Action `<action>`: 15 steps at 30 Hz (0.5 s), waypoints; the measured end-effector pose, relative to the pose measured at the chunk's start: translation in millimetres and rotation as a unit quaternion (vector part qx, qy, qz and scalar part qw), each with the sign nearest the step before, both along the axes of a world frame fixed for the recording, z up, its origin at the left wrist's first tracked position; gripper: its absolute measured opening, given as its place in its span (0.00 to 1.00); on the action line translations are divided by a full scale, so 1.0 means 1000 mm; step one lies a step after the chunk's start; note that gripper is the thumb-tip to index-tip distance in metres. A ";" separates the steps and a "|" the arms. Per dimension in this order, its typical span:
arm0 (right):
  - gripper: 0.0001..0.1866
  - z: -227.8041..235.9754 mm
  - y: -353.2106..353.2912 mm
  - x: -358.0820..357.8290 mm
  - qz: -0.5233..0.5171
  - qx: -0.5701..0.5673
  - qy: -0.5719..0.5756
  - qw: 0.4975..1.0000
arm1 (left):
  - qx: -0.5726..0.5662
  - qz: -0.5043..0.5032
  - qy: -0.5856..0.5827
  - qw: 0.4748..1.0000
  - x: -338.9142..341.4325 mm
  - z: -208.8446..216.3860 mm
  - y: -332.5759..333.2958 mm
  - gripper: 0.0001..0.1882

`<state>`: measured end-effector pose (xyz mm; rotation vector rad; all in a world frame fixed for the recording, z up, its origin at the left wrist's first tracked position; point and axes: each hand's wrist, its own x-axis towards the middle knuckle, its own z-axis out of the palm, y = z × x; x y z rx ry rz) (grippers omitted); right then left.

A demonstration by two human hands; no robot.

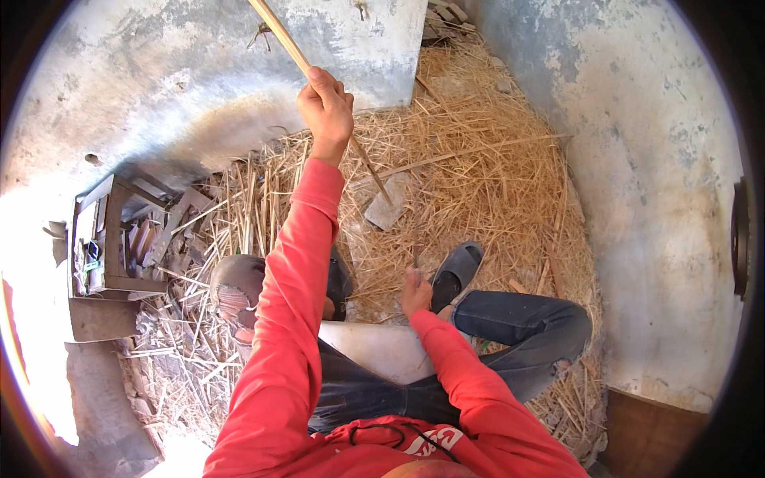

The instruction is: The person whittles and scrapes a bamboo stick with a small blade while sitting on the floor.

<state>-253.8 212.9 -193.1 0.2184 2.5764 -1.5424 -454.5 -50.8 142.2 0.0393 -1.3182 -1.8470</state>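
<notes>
My left hand [327, 111], arm stretched forward, is closed round a long pale wooden stick [280, 33]. The stick slants up past the top edge of the picture. Below my fist it runs down to a flat grey stone block [386, 204], and its lower end appears to rest there. Low between my legs, my right hand [414, 293] is closed beside my right shoe [458, 275]. Something thin and dark, perhaps a blade, points up from its fingers, too blurred to name.
Straw-like shavings and split strips [486, 183] cover the floor. At left stands an open wooden frame box [119, 239] with scraps inside. A rounded brown pot-like object [237, 280] sits beside my left arm. Worn plaster walls [653, 199] enclose the space.
</notes>
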 end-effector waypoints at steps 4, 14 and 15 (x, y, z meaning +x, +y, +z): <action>0.38 -0.043 0.008 0.008 -0.021 0.028 -0.229 0.973 | -0.003 -0.001 0.019 1.000 -0.005 0.001 0.003 0.31; 0.38 -0.054 0.025 -0.005 -0.009 0.003 -0.223 0.975 | 0.029 -0.043 0.041 0.998 -0.005 0.007 0.018 0.29; 0.38 -0.034 0.013 -0.002 -0.020 -0.012 -0.259 0.966 | 0.022 -0.040 0.035 0.998 -0.001 0.001 0.010 0.29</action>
